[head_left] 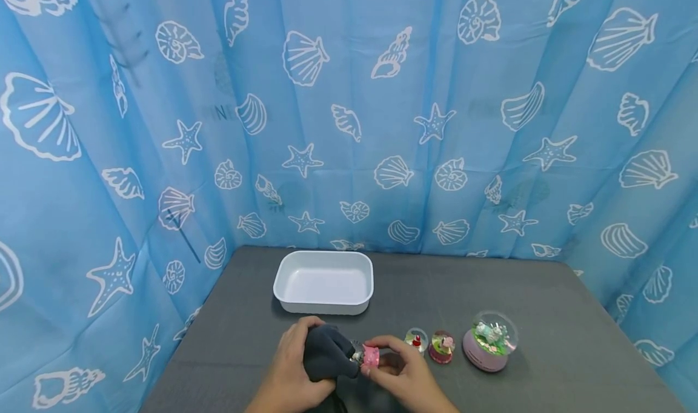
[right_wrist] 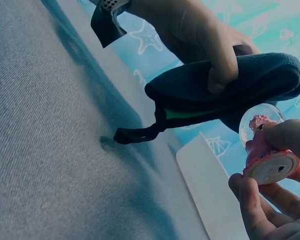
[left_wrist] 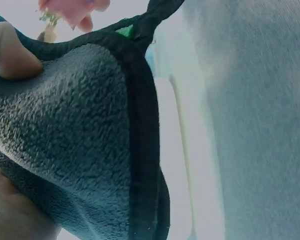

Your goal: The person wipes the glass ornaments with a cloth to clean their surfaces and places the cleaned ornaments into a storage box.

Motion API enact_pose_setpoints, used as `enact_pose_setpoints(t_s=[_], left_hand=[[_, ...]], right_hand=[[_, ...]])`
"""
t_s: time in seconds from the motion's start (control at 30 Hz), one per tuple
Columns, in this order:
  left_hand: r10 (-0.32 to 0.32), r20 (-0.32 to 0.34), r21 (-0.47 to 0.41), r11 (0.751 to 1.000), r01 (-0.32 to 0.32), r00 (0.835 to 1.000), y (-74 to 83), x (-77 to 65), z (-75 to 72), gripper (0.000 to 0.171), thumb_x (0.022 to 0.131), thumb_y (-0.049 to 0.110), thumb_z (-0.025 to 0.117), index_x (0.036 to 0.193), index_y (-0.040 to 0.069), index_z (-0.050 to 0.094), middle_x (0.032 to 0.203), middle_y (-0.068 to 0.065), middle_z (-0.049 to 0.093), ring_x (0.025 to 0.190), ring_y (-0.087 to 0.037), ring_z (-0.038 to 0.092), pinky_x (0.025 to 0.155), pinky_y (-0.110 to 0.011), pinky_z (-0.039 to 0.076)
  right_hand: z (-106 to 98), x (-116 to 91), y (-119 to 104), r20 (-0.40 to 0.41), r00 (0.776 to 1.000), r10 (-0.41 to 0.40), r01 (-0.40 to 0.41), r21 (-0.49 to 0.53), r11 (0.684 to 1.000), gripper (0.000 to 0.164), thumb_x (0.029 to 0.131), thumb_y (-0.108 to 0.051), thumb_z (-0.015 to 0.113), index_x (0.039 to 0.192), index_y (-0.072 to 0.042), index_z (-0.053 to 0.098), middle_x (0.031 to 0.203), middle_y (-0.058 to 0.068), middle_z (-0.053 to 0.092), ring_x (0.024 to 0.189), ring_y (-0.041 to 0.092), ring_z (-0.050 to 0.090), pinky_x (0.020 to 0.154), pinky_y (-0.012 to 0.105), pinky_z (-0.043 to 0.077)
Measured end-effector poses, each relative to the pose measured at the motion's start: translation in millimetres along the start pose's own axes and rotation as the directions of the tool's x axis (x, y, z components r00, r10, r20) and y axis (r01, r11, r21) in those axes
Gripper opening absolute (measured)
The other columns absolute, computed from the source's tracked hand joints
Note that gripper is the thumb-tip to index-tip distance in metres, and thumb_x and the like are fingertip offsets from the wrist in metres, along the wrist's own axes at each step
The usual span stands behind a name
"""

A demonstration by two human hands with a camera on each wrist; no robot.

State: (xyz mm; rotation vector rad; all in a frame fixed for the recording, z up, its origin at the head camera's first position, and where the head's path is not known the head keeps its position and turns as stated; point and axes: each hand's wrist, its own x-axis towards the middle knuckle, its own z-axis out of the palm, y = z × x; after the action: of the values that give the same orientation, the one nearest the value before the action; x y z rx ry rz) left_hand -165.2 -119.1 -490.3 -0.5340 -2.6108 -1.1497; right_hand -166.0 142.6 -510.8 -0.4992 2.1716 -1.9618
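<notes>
My left hand (head_left: 289, 373) grips a folded dark grey fleece cloth (head_left: 326, 353) with black edging and a loop. In the left wrist view the cloth (left_wrist: 80, 120) fills much of the frame, a thumb pressed into it. Between fingers and thumb, my right hand (head_left: 406, 373) pinches a small snow globe by its pink base (head_left: 371, 356). The globe lies tilted on its side, its dome toward the cloth. In the right wrist view the snow globe (right_wrist: 260, 145) shows a pink figure inside and a white underside; its dome overlaps the cloth's edge (right_wrist: 230, 95).
A white rectangular tray (head_left: 323, 309) stands behind the hands on the dark grey table (head_left: 561, 340). Right of my right hand are a small snow globe with a red figure (head_left: 417, 340), another with a red base (head_left: 440, 355), and a larger one with a pink base (head_left: 485, 360). A blue shell-patterned curtain (head_left: 349, 146) hangs behind.
</notes>
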Motion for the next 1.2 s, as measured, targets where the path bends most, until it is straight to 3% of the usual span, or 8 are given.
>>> enact_pose_setpoints(t_s=[0.27,0.53,0.87,1.07,1.2], left_hand=[[0.073,0.021,-0.155,0.986,-0.069,0.997,9.1,0.0,6.0,0.091,0.067,0.011,0.092,0.140,0.039,0.046,0.131,0.021,0.055,0.112,-0.007,0.053,0.096,-0.039,0.048],[0.092,0.007,-0.166,0.982,-0.090,0.996,15.3,1.6,4.7,0.092,0.065,0.009,0.093,0.138,0.037,0.047,0.130,0.021,0.056,0.112,-0.006,0.056,0.098,-0.039,0.051],[0.183,-0.026,-0.115,0.976,-0.185,0.983,17.7,2.9,9.4,0.087,0.066,0.013,0.096,0.138,0.030,0.050,0.126,0.018,0.060,0.108,-0.005,0.061,0.094,-0.036,0.057],[0.209,-0.035,-0.074,0.975,-0.211,0.977,20.9,5.1,13.2,0.081,0.068,0.020,0.097,0.135,0.022,0.053,0.129,0.017,0.060,0.113,-0.004,0.060,0.097,-0.037,0.057],[0.207,-0.016,-0.144,0.968,-0.207,0.978,21.5,6.2,14.0,0.079,0.071,0.018,0.096,0.135,0.023,0.050,0.133,0.014,0.060,0.116,-0.007,0.062,0.101,-0.037,0.057]], right_hand=[[2,-2,-11,0.049,0.994,-0.099,0.099,-0.016,0.995,0.040,0.099,-0.012,0.074,0.136,-0.001,0.065,0.130,0.028,0.066,0.104,0.013,0.076,0.085,0.026,0.064],[2,-3,-20,0.041,0.989,-0.141,0.143,-0.028,0.989,0.035,0.099,-0.011,0.075,0.132,-0.003,0.067,0.123,0.025,0.070,0.098,0.012,0.076,0.081,0.029,0.065],[-2,0,-28,0.073,0.994,-0.076,0.080,-0.055,0.995,0.033,0.099,-0.014,0.074,0.129,0.000,0.069,0.117,0.020,0.072,0.090,0.008,0.073,0.078,0.026,0.063],[-2,4,-28,0.111,0.993,-0.042,0.033,0.074,0.997,0.038,0.100,-0.006,0.069,0.132,0.011,0.056,0.113,0.014,0.075,0.086,0.009,0.076,0.075,0.024,0.063],[-1,5,-31,0.107,0.994,-0.005,-0.008,0.126,0.992,0.035,0.100,-0.006,0.069,0.126,0.005,0.048,0.097,0.002,0.075,0.075,0.006,0.071,0.066,0.021,0.058]])
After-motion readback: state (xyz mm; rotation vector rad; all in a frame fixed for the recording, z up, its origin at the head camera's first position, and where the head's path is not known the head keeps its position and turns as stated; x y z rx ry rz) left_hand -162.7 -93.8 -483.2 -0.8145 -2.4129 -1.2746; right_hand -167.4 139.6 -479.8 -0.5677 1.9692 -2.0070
